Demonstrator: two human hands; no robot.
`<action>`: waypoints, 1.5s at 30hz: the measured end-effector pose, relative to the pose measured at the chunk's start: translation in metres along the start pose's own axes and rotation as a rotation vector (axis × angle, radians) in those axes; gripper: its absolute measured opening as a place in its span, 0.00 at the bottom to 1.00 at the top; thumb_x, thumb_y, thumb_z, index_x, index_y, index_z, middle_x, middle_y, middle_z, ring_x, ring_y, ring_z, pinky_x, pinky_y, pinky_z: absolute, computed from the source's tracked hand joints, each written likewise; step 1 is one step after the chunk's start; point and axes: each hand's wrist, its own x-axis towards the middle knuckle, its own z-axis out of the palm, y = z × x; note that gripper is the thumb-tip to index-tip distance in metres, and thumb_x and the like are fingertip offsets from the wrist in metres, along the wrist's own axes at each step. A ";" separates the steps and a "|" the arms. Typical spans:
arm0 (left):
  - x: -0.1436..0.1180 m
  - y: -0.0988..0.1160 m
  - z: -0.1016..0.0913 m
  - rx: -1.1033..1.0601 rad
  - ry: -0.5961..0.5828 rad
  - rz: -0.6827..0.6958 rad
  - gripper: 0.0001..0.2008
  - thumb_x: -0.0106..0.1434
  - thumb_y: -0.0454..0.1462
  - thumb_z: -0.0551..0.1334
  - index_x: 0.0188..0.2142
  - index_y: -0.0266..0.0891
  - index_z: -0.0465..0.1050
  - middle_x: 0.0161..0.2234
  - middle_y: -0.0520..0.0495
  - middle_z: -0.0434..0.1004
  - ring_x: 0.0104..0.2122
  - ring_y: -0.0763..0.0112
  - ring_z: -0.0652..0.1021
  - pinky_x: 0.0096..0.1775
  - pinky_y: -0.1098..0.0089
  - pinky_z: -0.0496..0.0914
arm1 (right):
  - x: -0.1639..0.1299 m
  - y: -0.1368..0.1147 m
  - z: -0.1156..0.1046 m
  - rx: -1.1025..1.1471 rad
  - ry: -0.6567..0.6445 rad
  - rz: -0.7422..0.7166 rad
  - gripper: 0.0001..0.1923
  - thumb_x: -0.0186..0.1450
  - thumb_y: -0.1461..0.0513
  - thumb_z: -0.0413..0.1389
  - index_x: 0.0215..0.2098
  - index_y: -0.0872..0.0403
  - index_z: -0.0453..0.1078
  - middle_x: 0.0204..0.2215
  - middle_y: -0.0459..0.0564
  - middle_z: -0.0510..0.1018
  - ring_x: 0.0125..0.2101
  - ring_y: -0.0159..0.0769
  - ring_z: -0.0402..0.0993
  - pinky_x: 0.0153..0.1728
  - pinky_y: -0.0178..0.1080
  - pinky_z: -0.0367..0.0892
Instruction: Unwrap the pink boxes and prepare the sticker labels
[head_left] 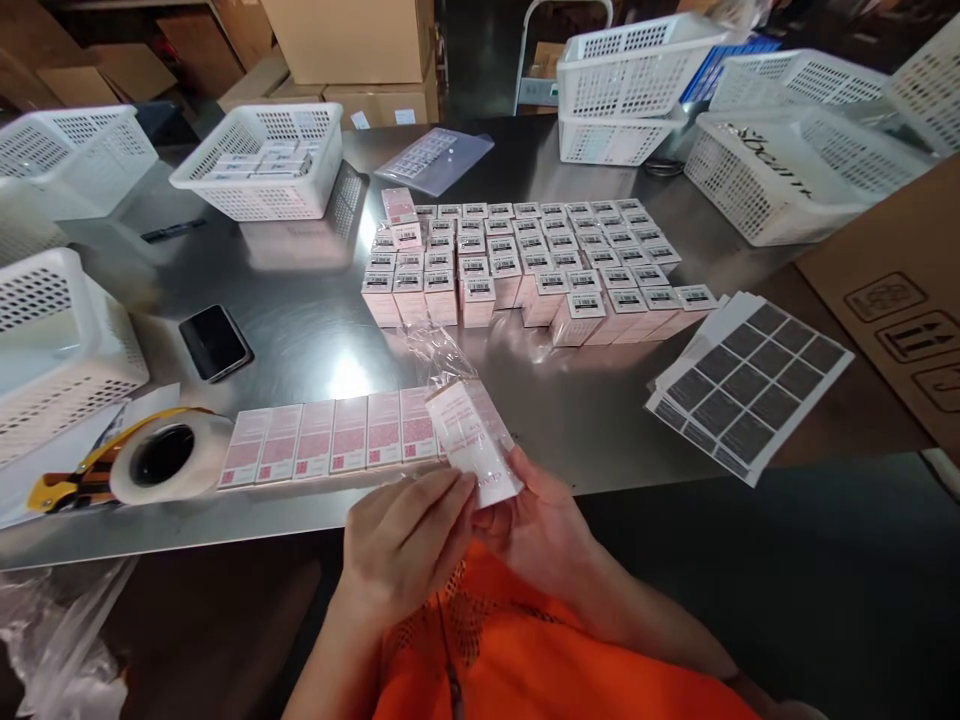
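Between my two hands, near the table's front edge, is a small white box with pale red print and clear loose plastic film at its far end. My right hand is closed around the box's lower right side. The fingers of my left hand are pinched together at its near end. Just to the left, a row of pink-and-white boxes lies flat along the edge, partly covered by the box I hold. Beyond stands a block of upright boxes with barcode labels on top.
Sheets of dark labels lie at the right beside a cardboard carton. On the left are a tape roll with a yellow dispenser, a phone and a white basket. More baskets and a plastic sleeve are at the back.
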 end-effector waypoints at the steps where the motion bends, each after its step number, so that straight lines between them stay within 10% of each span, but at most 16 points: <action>1: -0.001 -0.001 -0.002 -0.001 -0.022 0.006 0.13 0.61 0.26 0.67 0.46 0.29 0.78 0.39 0.41 0.82 0.36 0.68 0.81 0.38 0.70 0.76 | -0.001 0.000 0.000 0.005 0.006 0.023 0.27 0.52 0.47 0.70 0.39 0.59 0.77 0.25 0.50 0.80 0.37 0.45 0.80 0.51 0.47 0.68; 17: -0.001 -0.010 -0.012 -0.177 -0.049 -0.091 0.10 0.65 0.29 0.65 0.47 0.34 0.77 0.44 0.42 0.81 0.42 0.68 0.82 0.42 0.72 0.78 | -0.005 0.006 0.009 0.219 -0.030 0.210 0.19 0.62 0.49 0.57 0.44 0.54 0.73 0.30 0.47 0.78 0.32 0.38 0.74 0.39 0.42 0.67; 31: 0.003 -0.007 -0.006 -0.003 0.068 0.114 0.11 0.61 0.28 0.69 0.44 0.32 0.78 0.39 0.42 0.83 0.32 0.68 0.82 0.31 0.69 0.76 | -0.009 0.005 0.004 0.299 -0.111 0.288 0.18 0.61 0.50 0.55 0.43 0.52 0.72 0.28 0.46 0.76 0.32 0.40 0.72 0.34 0.41 0.65; 45: 0.011 -0.003 -0.014 0.082 -0.109 0.299 0.10 0.66 0.27 0.57 0.40 0.29 0.78 0.38 0.36 0.83 0.27 0.67 0.78 0.22 0.67 0.68 | -0.012 0.006 0.006 0.026 -0.133 0.204 0.22 0.62 0.42 0.48 0.39 0.48 0.69 0.27 0.44 0.74 0.31 0.41 0.71 0.37 0.44 0.64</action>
